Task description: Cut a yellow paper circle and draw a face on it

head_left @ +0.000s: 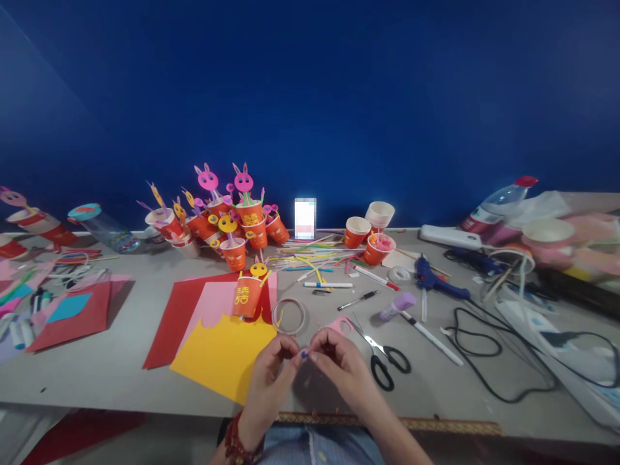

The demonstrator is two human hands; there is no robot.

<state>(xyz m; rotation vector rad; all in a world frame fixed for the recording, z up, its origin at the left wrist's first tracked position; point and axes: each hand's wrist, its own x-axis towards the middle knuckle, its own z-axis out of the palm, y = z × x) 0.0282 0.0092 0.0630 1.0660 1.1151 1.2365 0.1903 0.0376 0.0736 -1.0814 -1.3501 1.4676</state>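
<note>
Above the table's front edge, my left hand [272, 371] and my right hand [343, 367] meet, their fingertips pinched on a small blue piece [304, 354]. It is too small for me to tell its kind. Just beyond the fingers lie a roll of tape [274, 314] and a cut scrap of pink paper [341, 325]. Scissors [380, 349] with black handles rest right of my right hand. A yellow paper sheet [220, 358] is beside my left hand, over pink and red sheets. On these sheets stands an orange-red cup [247, 298] with a yellow paper face.
Decorated cups [232, 254] crowd the back left. Drinking straws or pipe cleaners [310, 265] lie in the middle, near plain-topped cups [357, 232]. A blue glue gun [438, 284], a glue stick [398, 306], a black cord [465, 374] and a bottle [498, 200] are on the right.
</note>
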